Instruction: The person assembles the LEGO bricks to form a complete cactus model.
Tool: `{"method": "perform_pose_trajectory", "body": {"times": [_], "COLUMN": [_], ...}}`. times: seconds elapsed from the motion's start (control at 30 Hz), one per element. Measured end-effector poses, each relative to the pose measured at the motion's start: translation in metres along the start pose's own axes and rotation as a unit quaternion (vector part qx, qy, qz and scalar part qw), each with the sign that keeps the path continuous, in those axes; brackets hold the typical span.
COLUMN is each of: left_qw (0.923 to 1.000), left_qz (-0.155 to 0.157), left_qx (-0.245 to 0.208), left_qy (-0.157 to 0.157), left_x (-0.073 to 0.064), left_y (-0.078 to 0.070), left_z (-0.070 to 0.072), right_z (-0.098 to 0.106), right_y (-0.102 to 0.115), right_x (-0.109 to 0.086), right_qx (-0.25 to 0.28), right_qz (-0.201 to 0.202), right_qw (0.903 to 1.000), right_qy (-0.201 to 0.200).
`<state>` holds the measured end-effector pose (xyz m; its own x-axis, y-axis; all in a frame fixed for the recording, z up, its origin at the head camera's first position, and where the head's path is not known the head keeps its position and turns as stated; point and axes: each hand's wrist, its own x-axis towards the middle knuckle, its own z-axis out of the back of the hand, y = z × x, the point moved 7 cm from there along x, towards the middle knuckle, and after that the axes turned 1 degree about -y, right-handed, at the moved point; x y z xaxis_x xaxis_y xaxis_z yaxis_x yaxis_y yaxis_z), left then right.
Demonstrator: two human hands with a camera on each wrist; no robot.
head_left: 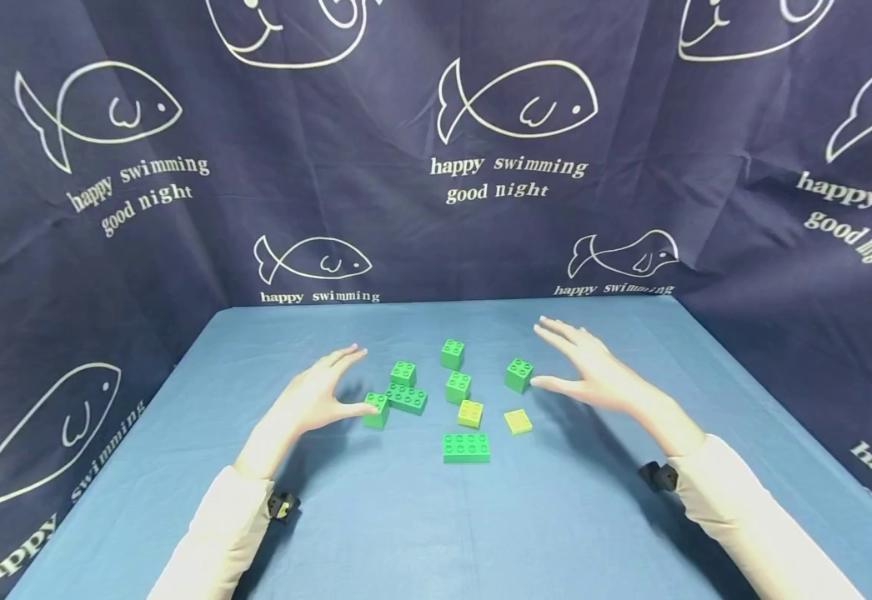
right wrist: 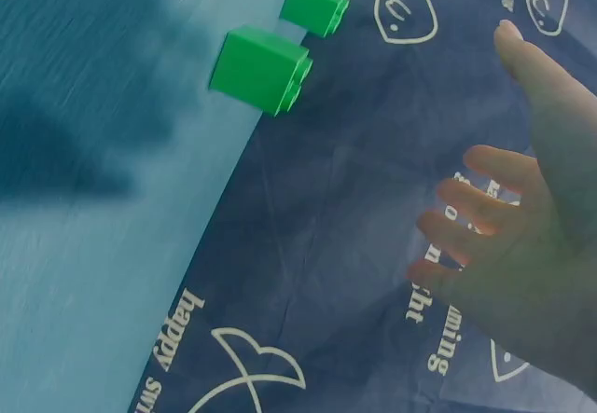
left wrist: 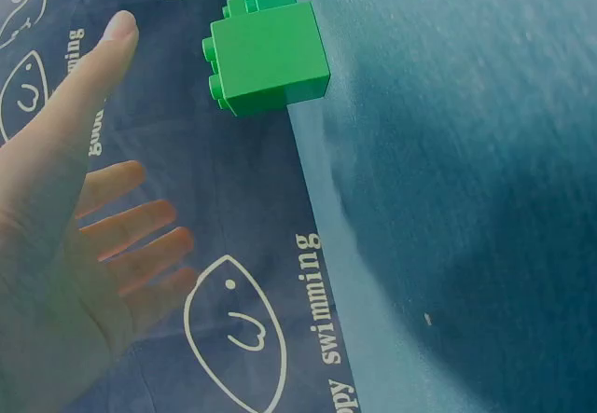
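My left hand (head_left: 313, 400) hangs above the blue cloth (head_left: 436, 533), thumb spread from the fingers, holding nothing, near a small green block (head_left: 377, 412). Just right of it lie a second green block (head_left: 403, 374) and a long green brick (head_left: 408, 400). Then come a far green block (head_left: 452, 355), a middle green block (head_left: 458, 389), a long front brick (head_left: 466, 450) and a yellow block (head_left: 469, 415). Further right are a yellow tile (head_left: 518, 422) and the rightmost green block (head_left: 518, 377), near my right hand (head_left: 593, 369), empty too, thumb and fingers apart.
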<state>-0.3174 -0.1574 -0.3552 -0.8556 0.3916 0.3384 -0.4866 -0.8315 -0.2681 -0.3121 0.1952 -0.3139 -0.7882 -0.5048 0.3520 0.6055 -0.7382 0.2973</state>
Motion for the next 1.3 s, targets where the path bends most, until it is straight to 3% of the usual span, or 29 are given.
{"method": "perform_pose_trajectory", "body": {"times": [0.17, 0.53, 0.8, 1.07, 1.3], "left_qw": [0.9994, 0.9914, 0.9870, 0.9856, 0.9845], "left_qz": [-0.016, -0.069, -0.071, -0.042, -0.038], "left_qx": [-0.031, -0.106, -0.138, -0.146, -0.150], "left_qy": [-0.001, 0.033, 0.041, 0.074, 0.082], "left_x": [0.001, 0.004, 0.006, 0.006, 0.003], "left_y": [0.001, 0.000, 0.000, 0.001, 0.002], "left_z": [-0.004, -0.022, -0.027, -0.031, -0.032], "right_z": [-0.006, -0.030, -0.047, -0.064, -0.072], "right_y": [0.012, 0.039, 0.053, 0.063, 0.070], "right_x": [0.005, 0.010, 0.012, 0.010, 0.008], "right_qx": [0.016, 0.033, 0.048, 0.081, 0.105], "right_qz": [0.027, 0.098, 0.107, 0.114, 0.132], "right_qw": [0.9995, 0.9946, 0.9927, 0.9880, 0.9832], "right_qy": [-0.005, -0.007, 0.027, 0.067, 0.068]}}
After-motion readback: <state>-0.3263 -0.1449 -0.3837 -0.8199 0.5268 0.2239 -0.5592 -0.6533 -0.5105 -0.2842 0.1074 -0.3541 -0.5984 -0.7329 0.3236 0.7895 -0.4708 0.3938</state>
